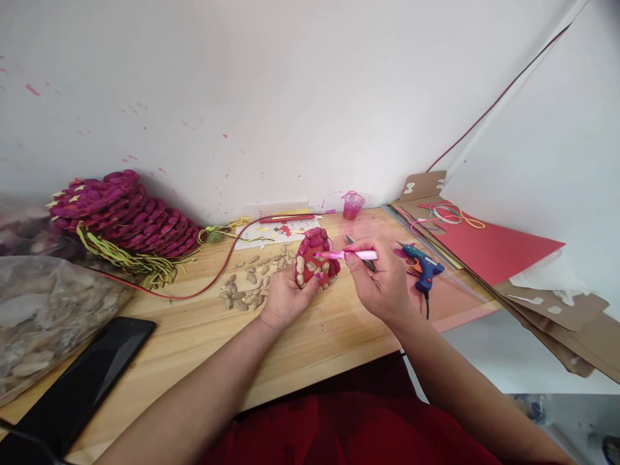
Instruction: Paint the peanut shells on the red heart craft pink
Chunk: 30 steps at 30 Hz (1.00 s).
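My left hand (289, 292) grips the lower left edge of a round red disc (316, 257) edged with peanuts. Along its upper rim the peanuts are coloured magenta; those lower down are bare tan. In my right hand (380, 274) is a paintbrush (358, 256) with a white handle and pink-stained front, its tip at the middle of the disc. Loose peanuts (245, 298) lie on the table left of the disc. Behind my right hand stands a small plastic cup (352, 205) of pink paint.
Stacked magenta peanut discs (130, 213) with yellow-green tassels lean at the left wall. A bag of peanuts (53, 323) and a black phone (92, 381) lie at left. A blue glue gun (422, 266), red card (489, 242) and cardboard (557, 307) are at right. A red cable (213, 279) crosses the table.
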Motion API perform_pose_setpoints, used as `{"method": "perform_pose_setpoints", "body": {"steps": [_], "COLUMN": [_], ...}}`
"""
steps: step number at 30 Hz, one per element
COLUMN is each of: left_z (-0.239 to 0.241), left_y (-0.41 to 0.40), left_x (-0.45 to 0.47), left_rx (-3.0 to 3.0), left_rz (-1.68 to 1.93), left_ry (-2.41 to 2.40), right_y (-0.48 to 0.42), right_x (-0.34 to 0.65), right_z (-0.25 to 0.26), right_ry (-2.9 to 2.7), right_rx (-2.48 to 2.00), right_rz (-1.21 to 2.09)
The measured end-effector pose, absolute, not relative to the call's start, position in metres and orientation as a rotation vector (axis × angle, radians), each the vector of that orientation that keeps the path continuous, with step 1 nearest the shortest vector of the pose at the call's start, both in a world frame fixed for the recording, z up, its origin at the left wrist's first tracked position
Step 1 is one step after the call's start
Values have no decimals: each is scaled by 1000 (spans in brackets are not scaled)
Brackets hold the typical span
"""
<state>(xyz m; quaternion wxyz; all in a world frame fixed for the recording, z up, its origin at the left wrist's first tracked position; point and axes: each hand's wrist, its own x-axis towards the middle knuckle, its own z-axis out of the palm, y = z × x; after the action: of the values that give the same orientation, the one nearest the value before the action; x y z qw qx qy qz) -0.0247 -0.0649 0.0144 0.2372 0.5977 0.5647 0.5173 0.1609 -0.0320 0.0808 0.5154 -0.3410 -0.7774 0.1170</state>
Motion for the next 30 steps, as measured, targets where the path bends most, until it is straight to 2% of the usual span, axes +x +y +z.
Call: {"method": "perform_pose_setpoints", "body": {"steps": [30], "left_z": [19], "left_y": [-64], "left_x": [-22], "left_rx": [1287], "left_rz": [1497], "left_ry": [1316], "right_y": [-30], "right_x": [164], "right_z": [82], "right_ry": [-1878], "right_rx": [-812], "right_rz": [375]}}
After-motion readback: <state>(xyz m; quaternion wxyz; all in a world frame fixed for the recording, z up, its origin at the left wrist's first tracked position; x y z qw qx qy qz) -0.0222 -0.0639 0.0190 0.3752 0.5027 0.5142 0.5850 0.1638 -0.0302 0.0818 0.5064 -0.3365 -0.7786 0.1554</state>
